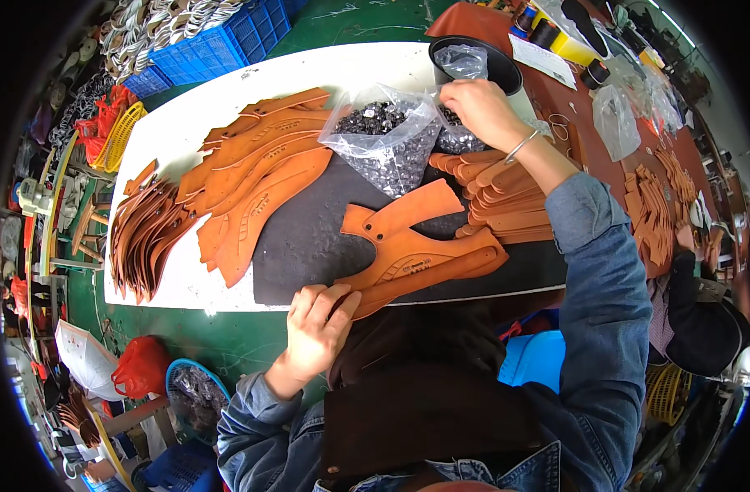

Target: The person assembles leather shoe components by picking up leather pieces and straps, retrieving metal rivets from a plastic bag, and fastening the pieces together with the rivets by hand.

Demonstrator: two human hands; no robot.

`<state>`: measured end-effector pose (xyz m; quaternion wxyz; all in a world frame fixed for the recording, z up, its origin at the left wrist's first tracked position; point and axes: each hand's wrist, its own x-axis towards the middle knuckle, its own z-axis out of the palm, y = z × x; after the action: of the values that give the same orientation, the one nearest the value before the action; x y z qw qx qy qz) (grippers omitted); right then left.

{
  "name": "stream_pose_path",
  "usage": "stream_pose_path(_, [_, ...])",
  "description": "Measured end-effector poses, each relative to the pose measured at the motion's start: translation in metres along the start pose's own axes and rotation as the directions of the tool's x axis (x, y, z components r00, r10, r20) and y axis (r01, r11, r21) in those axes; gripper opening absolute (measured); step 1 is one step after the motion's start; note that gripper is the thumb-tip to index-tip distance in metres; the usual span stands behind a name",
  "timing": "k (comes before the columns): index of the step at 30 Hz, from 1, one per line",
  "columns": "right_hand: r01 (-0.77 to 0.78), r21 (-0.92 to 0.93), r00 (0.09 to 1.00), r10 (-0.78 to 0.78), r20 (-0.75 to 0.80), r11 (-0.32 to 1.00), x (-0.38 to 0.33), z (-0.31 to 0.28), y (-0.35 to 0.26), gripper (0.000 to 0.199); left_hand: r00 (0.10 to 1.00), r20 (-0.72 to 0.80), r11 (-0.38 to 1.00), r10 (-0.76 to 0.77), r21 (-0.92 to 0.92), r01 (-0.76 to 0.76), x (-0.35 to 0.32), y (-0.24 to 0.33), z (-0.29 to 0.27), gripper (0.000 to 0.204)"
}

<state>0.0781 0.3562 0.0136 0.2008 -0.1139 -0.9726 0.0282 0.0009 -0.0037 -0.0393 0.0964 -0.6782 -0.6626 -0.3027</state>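
My left hand [316, 332] is closed on the near end of a tan leather piece [408, 261] at the front edge of the table. Two dark round studs show near that piece's strap. My right hand [485, 111] is at the mouth of a clear plastic bag [458, 141] of small dark metal parts; its fingers curl down and their tips are hidden. Left of it, a larger open bag [389, 152] holds many shiny dark and silver parts. A black mat [309, 238] lies beneath the leather piece.
Overlapping leather pieces [268, 168] and a bundle of leather strips [149, 230] cover the table's left side. Another leather stack [506, 205] lies under my right forearm. A black bucket [502, 70] stands behind my right hand. A co-worker [699, 307] sits at the far right.
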Motion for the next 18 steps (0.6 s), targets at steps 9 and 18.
stream_pose_path(9, [-0.258,0.204,0.966,0.251,0.058,0.944,-0.006,-0.005,0.019,0.011,0.998,0.066,0.997,-0.022,-0.074,0.027,0.008,0.009,-0.009,0.039])
stream_pose_path(18, [0.032,-0.267,0.973,0.031,0.229,0.963,0.0,0.001,-0.005,0.005,0.995,0.078,0.985,-0.067,-0.155,0.079,0.009,0.011,-0.013,0.036])
